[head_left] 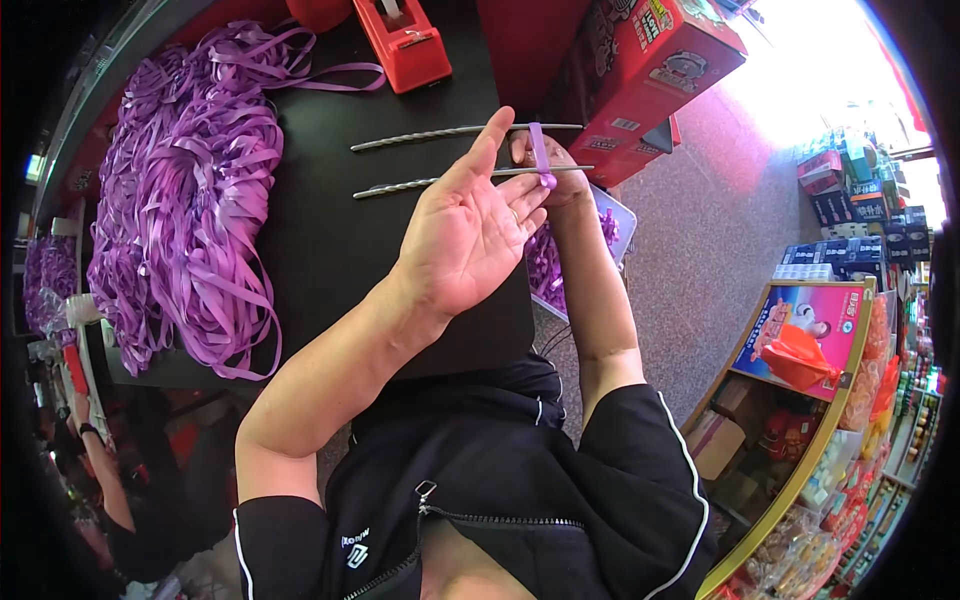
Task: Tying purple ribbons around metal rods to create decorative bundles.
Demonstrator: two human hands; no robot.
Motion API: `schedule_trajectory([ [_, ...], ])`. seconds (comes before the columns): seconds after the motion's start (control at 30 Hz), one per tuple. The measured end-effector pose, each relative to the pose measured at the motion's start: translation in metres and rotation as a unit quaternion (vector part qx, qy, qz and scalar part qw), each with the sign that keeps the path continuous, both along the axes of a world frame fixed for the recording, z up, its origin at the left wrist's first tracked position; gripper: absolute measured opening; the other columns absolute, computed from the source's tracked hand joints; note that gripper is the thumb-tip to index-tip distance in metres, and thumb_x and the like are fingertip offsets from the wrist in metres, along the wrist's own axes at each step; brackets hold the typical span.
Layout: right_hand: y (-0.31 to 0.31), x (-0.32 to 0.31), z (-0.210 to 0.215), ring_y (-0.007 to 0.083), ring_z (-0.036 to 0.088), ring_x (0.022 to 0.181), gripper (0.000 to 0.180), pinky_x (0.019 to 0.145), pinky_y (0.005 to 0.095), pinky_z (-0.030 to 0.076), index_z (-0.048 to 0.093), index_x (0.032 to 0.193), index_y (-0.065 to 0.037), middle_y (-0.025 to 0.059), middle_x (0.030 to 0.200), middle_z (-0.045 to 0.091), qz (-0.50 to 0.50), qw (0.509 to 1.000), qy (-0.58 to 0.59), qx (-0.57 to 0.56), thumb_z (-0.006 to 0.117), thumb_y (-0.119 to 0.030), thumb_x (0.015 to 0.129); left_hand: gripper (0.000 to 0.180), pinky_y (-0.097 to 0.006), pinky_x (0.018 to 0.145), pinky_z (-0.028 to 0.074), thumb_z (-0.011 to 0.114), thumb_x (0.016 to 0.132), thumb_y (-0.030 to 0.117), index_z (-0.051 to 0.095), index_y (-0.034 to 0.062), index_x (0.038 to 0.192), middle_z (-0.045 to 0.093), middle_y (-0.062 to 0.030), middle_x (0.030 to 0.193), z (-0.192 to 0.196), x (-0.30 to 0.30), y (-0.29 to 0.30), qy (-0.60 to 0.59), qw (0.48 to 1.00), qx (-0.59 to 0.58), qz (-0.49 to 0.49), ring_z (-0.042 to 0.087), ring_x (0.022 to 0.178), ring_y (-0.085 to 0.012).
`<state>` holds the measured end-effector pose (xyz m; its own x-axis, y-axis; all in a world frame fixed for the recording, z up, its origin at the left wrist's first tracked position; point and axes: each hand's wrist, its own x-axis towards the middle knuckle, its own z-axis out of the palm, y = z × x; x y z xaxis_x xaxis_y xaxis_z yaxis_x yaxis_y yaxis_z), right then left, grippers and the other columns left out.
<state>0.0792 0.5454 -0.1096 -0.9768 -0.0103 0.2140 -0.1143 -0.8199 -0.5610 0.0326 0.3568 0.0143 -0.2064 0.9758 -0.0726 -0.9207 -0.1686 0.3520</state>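
Two metal rods (430, 135) with twisted ends lie side by side, pointing left over the dark table. A purple ribbon (540, 148) crosses both rods, with a small bunched part at the lower rod. My left hand (462, 235) is open, palm up, thumb raised and fingers stretched toward the ribbon; its fingertips lie close to the bunched part. My right hand (568, 183) is at the rods' right end, its fingers curled round by the ribbon and partly hidden behind it. A large heap of purple ribbon (190, 200) covers the table's left side.
A red tape dispenser (408, 50) stands at the table's far side. Red printed boxes (640, 80) rise beyond my right hand. A pale tray (622, 220) with purple ribbon pieces sits under my right forearm. At right stands a display case (850, 370). Another person's arm (105, 470) shows lower left.
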Motion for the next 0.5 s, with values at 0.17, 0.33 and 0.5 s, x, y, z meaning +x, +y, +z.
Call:
schedule_trajectory([
  [0.17,0.014,0.008,-0.006,0.0125,0.063,0.075,0.025,0.067,0.0253,0.051,0.06,0.095,0.001,0.0067,0.083,0.064,-0.031,0.997,-0.055,0.053,0.07,-0.019,0.083,0.056,-0.045,0.115,0.001,0.041,0.099,0.041,0.021,0.0291,0.15,-0.002,-0.0328,0.151,0.0,0.0,0.001,0.003,1.0,0.01,-0.011,0.001,0.144,-0.0386],
  [0.33,0.024,0.021,0.027,0.0117,0.061,0.07,0.022,0.064,0.0243,0.049,0.061,0.089,-0.001,0.0029,0.078,0.062,-0.056,0.985,-0.104,0.125,0.066,-0.022,0.084,0.055,-0.044,0.115,0.003,0.042,0.098,0.041,0.024,0.03,0.149,0.0,-0.0328,0.151,-0.001,0.0,0.0,-0.006,1.0,0.005,-0.004,0.005,0.143,-0.0376],
  [0.5,0.034,0.029,0.061,0.0083,0.057,0.063,0.018,0.058,0.0221,0.045,0.063,0.086,-0.002,0.0007,0.074,0.062,-0.045,0.951,-0.213,0.219,0.067,-0.02,0.084,0.054,-0.044,0.115,0.007,0.043,0.098,0.041,0.027,0.0294,0.148,0.008,-0.0314,0.151,0.001,0.001,0.001,-0.006,1.0,-0.002,0.005,0.015,0.141,-0.036],
])
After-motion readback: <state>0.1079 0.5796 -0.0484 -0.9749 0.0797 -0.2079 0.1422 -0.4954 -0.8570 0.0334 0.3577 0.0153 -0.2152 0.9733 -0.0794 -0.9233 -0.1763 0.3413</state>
